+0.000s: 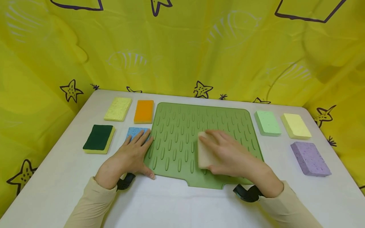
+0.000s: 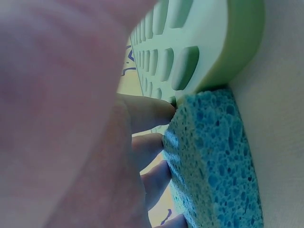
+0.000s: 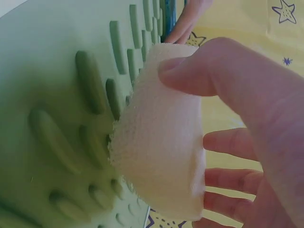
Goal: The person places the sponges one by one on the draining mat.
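A cream sponge [image 1: 206, 155] is on the green ridged mat [image 1: 176, 126], right of its middle. My right hand [image 1: 225, 153] grips it, thumb at the near end and fingers over the top and far side. In the right wrist view the thumb presses the edge of the sponge [image 3: 161, 137], whose rough underside faces the ridges. My left hand [image 1: 132, 153] lies with spread, straight fingers across the mat's left edge and a blue sponge [image 1: 134, 132]. The left wrist view has the fingertips touching the top of this porous blue sponge [image 2: 218, 156], which sits against the mat's rim.
Left of the mat lie a pale yellow sponge [image 1: 118, 109], an orange sponge [image 1: 144, 111] and a green-topped scouring sponge [image 1: 99, 139]. To the right are a mint sponge [image 1: 267, 123], another yellow sponge [image 1: 296, 126] and a purple sponge [image 1: 310, 159]. A yellow curtain [image 1: 176, 47] surrounds the white table [image 1: 171, 209].
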Demonstrator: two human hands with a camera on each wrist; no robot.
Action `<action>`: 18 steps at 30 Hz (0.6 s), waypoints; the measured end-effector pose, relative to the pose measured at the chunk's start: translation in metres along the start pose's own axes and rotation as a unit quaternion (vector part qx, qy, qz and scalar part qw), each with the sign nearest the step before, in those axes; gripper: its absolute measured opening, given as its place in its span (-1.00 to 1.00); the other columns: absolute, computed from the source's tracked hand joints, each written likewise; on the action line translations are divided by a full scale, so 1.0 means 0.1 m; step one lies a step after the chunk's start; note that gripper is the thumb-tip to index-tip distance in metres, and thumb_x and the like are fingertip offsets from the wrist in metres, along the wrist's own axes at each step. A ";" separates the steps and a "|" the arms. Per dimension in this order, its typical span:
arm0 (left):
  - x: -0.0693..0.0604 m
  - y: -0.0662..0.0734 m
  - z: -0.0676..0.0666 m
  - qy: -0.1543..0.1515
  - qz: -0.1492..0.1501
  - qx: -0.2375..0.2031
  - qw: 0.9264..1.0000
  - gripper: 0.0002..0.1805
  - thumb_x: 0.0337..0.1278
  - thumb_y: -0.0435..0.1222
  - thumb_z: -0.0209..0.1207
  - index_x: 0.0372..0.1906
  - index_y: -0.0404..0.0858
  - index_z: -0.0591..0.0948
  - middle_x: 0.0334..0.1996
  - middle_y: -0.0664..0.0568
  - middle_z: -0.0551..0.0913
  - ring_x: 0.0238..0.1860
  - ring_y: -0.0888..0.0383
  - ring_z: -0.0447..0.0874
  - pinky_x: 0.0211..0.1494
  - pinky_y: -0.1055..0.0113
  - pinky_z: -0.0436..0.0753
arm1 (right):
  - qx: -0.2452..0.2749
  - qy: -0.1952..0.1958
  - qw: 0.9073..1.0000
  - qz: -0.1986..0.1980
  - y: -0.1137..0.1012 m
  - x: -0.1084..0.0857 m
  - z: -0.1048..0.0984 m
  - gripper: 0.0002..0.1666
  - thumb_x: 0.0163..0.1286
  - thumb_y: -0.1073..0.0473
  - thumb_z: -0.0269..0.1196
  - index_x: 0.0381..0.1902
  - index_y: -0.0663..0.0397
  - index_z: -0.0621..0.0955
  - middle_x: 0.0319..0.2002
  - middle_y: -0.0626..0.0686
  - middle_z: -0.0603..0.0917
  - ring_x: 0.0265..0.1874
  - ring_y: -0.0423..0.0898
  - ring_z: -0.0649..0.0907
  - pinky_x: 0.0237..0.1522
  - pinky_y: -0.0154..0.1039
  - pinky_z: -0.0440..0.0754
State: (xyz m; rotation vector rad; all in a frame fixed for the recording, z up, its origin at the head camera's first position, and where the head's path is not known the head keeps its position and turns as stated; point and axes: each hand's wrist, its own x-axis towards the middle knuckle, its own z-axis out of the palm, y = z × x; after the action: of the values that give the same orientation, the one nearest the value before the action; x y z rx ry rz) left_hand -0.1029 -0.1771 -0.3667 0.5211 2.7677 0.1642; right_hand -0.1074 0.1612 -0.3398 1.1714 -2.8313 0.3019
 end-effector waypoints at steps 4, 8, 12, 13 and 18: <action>0.00 0.00 0.00 -0.001 -0.001 0.002 1.000 0.49 -0.51 0.43 0.42 0.56 -0.29 0.08 0.61 -0.20 -0.15 0.60 -0.22 -0.18 0.52 -0.34 -0.06 | -0.013 -0.003 1.000 -0.003 -0.04 0.06 0.02 0.09 -0.06 -0.10 0.46 0.45 0.03 0.37 0.35 0.20 0.37 0.26 0.16 0.44 0.26 0.08 0.50; -0.01 0.00 0.00 -0.001 -0.001 0.002 1.000 0.49 -0.51 0.43 0.42 0.56 -0.29 0.08 0.61 -0.19 -0.15 0.60 -0.22 -0.18 0.52 -0.34 -0.06 | -0.028 -0.005 1.000 -0.007 -0.09 0.10 0.05 0.09 -0.07 -0.11 0.47 0.45 0.02 0.38 0.35 0.18 0.38 0.26 0.14 0.45 0.24 0.06 0.53; 0.00 -0.01 0.00 0.000 -0.001 0.003 1.000 0.49 -0.51 0.43 0.42 0.56 -0.29 0.08 0.61 -0.19 -0.15 0.60 -0.23 -0.18 0.52 -0.34 -0.06 | -0.030 -0.009 0.999 -0.007 -0.12 0.13 0.07 0.09 -0.07 -0.12 0.45 0.45 0.02 0.37 0.36 0.17 0.37 0.27 0.13 0.44 0.28 0.05 0.50; 0.00 0.00 0.00 0.000 0.000 0.003 1.000 0.49 -0.51 0.43 0.42 0.56 -0.29 0.08 0.61 -0.19 -0.15 0.60 -0.23 -0.17 0.52 -0.33 -0.06 | -0.028 -0.010 1.000 -0.006 -0.13 0.14 0.08 0.09 -0.06 -0.12 0.45 0.45 0.02 0.37 0.36 0.18 0.37 0.28 0.14 0.43 0.29 0.06 0.49; 0.00 0.00 0.00 0.004 0.001 0.003 1.000 0.49 -0.51 0.43 0.42 0.56 -0.29 0.09 0.61 -0.19 -0.13 0.60 -0.23 -0.16 0.52 -0.34 -0.04 | -0.019 -0.013 1.000 -0.003 -0.17 0.18 0.11 0.08 -0.05 -0.14 0.45 0.45 0.03 0.37 0.34 0.20 0.37 0.29 0.16 0.41 0.34 0.11 0.43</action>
State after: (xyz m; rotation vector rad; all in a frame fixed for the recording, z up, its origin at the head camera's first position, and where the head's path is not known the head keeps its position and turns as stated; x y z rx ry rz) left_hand -0.1027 -0.1772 -0.3671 0.5259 2.7753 0.1593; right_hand -0.1078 0.1352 -0.3459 1.1852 -2.8406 0.2332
